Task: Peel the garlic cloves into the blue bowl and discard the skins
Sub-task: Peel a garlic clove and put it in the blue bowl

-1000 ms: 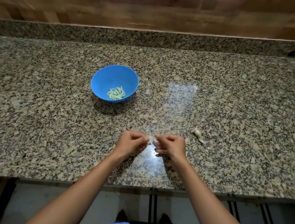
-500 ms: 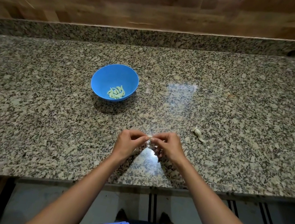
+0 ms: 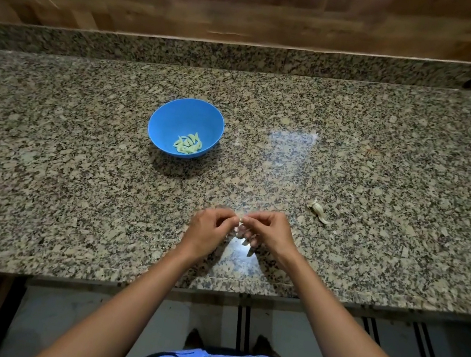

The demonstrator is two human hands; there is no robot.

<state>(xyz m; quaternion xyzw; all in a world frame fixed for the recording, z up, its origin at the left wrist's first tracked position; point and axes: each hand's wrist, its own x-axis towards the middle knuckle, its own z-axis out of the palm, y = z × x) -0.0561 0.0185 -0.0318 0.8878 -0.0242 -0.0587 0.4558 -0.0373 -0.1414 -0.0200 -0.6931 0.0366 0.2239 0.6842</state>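
A blue bowl [image 3: 188, 114] stands on the granite counter, with several peeled pale cloves [image 3: 188, 145] in its bottom. Nearer the front edge, my left hand [image 3: 209, 230] and my right hand [image 3: 269, 230] meet fingertip to fingertip, both pinching a small garlic clove [image 3: 240, 222] between them. The clove is mostly hidden by my fingers; only a whitish bit shows. An unpeeled clove [image 3: 319, 211] with papery skin lies on the counter to the right of my hands.
The granite counter [image 3: 384, 178] runs the full width, with a raised granite backsplash and wood panelling behind. Its front edge is just below my wrists. A bright reflection lies on the stone under my hands.
My hands have come together from slightly apart; the fingertips now touch around the clove. The bowl and the loose clove have not moved.
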